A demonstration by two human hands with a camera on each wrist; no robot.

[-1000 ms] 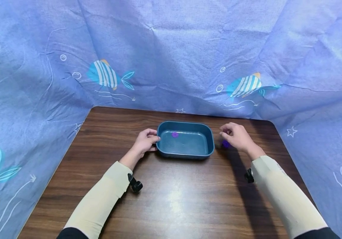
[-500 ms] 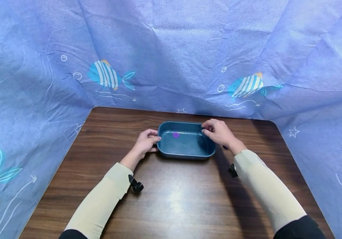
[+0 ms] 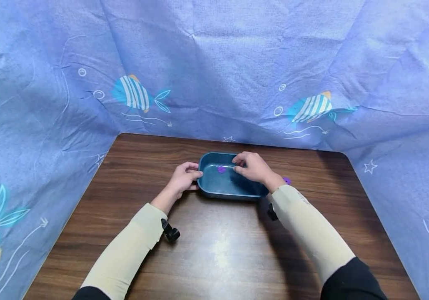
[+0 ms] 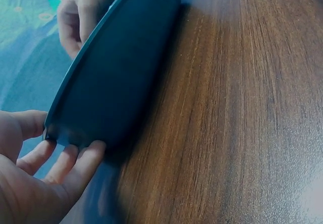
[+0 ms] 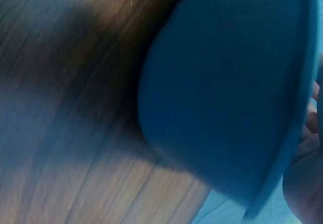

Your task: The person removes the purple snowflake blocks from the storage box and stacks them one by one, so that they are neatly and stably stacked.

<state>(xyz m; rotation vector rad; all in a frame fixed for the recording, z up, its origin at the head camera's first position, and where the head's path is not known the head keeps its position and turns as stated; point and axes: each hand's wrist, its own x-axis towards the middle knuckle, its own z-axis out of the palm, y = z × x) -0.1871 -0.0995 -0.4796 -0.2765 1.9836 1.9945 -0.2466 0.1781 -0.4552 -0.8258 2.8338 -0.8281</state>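
A dark teal rectangular box (image 3: 218,183), without a lid, sits on the wooden table. My left hand (image 3: 180,178) holds its left end, thumb at the rim and fingers against the outer wall; the left wrist view shows these fingers (image 4: 88,166) on the wall. Inside the box lies a small purple flower-shaped piece (image 3: 221,169). My right hand (image 3: 253,168) reaches over the box's right part, fingers loosely bent, its fingertips just right of that piece. Nothing shows between them. The right wrist view is mostly filled by the box's outer wall (image 5: 217,93).
A second purple piece (image 3: 287,181) lies on the table right of the box, partly hidden by the right wrist. A blue fish-patterned cloth (image 3: 229,83) hangs behind and beside the table (image 3: 184,258).
My right hand has moved left, from beside the purple piece on the table to over the box near the piece inside. My left hand and the box stay nearly in place.
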